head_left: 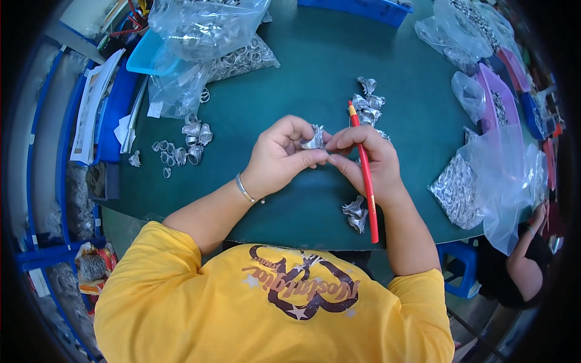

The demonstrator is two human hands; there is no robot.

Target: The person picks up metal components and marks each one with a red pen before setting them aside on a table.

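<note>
Between the fingertips of my left hand is a silver metal ring with a flared, petal-like top. The fingers of my right hand pinch together at the ring's right side. A long red pencil is tucked in that same hand, its yellowish tip pointing away from me. Beyond my right hand lies a heap of similar silver rings, partly hidden by the hand. A few more flared rings rest nearer me, left of the pencil's lower end. Off to the left sit wide rings and smaller rings.
Clear bags of rings lie at the far left beside a light blue basket. A blue tray stands at the far edge. Bagged rings and pink trays line the right; another person's arm is beyond.
</note>
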